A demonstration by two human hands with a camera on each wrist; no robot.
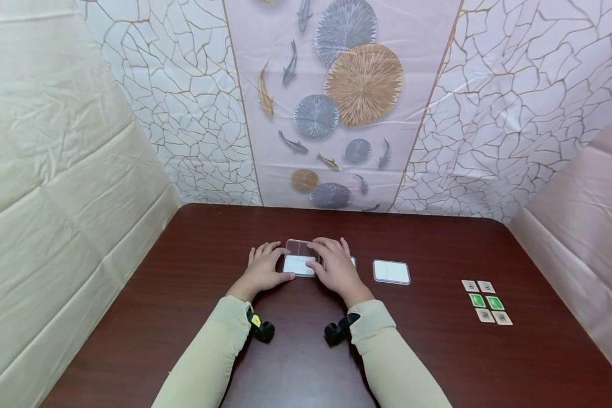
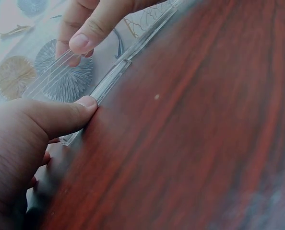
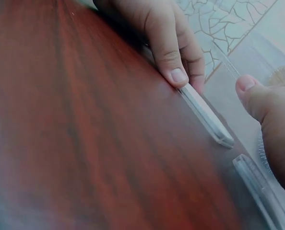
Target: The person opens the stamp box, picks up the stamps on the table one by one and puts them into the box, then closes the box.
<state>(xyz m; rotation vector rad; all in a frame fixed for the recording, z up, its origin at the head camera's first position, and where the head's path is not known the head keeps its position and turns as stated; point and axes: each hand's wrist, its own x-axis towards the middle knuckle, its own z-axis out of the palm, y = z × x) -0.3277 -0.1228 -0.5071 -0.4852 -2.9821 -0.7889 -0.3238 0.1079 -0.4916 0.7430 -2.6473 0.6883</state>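
Observation:
A small flat clear plastic case with a white inside lies on the table in front of me. Its left edge is held by my left hand, whose thumb presses on the near side. My right hand pinches a clear lid between thumb and fingers. That lid stands tilted up above the white part of the case. Partly hidden behind the right hand is a second case. To its right, a third clear case with a white inside lies flat.
Toward the right side of the dark red wooden table lie several small square cards in two columns. The middle pair of cards is green; the others are whitish with small prints. Patterned cloth hangs behind the table.

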